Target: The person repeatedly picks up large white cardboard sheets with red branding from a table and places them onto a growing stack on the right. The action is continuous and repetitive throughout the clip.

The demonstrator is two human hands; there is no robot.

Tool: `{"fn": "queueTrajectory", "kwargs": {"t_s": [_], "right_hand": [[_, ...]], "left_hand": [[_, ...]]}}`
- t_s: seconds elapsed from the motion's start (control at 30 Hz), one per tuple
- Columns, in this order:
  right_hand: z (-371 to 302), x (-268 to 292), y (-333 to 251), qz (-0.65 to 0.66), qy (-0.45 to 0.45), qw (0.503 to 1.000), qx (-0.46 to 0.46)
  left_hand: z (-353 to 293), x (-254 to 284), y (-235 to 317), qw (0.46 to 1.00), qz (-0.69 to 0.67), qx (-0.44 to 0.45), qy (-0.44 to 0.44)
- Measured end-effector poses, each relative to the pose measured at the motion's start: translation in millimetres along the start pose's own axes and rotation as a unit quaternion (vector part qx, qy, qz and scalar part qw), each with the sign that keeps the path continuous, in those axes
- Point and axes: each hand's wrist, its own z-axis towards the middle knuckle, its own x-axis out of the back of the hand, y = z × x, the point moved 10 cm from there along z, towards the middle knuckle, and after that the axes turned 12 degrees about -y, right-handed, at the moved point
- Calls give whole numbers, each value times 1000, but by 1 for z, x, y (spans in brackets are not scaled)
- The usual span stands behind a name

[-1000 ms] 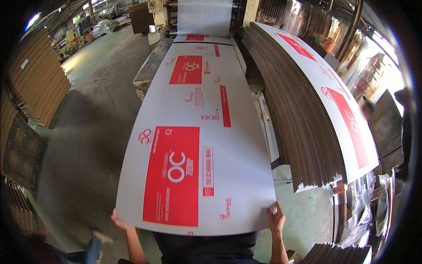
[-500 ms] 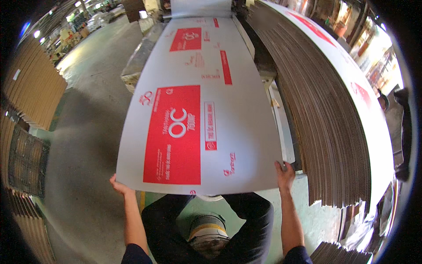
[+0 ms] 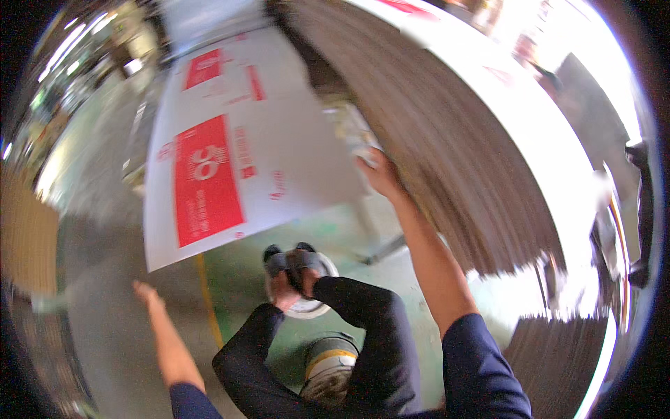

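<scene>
A large white cardboard sheet (image 3: 300,160) with red printed panels slopes down toward me from a pale machine part (image 3: 209,21). Its near left corner hangs free above the floor. My left hand (image 3: 145,290) is just below that corner, apart from the sheet, holding nothing; its fingers look loosely apart though blurred. My right hand (image 3: 380,174) is reached forward beside the sheet's right edge, close to the tall stack of cardboard sheets (image 3: 447,119). Motion blur hides whether its fingers touch or grip the edge.
The tall stack, topped by a white printed sheet (image 3: 516,112), stands along my right. A lower pile of cardboard (image 3: 558,356) is at the near right. Brown cardboard stacks (image 3: 31,244) line the far left. My feet rest on a white round object (image 3: 307,307); a bucket (image 3: 331,356) is below me.
My left hand has let go of the sheet's left corner and dropped away. My right hand has moved forward along the right side. The view has swung, shifting the sheet leftward.
</scene>
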Motion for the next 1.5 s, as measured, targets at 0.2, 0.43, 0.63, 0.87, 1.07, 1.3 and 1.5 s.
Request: {"fn": "queueTrajectory", "kwargs": {"t_s": [0.2, 0.43, 0.63, 0.87, 1.07, 1.3, 1.5], "right_hand": [[-226, 196, -109, -180, 74, 970, 148], [-343, 333, -69, -382, 164, 903, -106], [-327, 354, -45, -314, 33, 943, -103], [-308, 361, -51, -380, 1, 924, -38], [-312, 277, -151, -568, 42, 821, 22], [-299, 242, -210, -444, 38, 883, 149], [-287, 321, -59, -385, -8, 921, -60]], "left_hand": [[-91, 41, -80, 975, -33, 60, -213], [-304, -6, -64, 954, -18, 9, -300], [-405, -98, -31, 881, -93, 16, -464], [-434, -87, -50, 877, -80, 35, -472], [-441, -94, 18, 851, -127, -20, -509], [-520, -194, 168, 675, -176, -185, -693], [-544, -171, 105, 700, -133, -106, -694]]}}
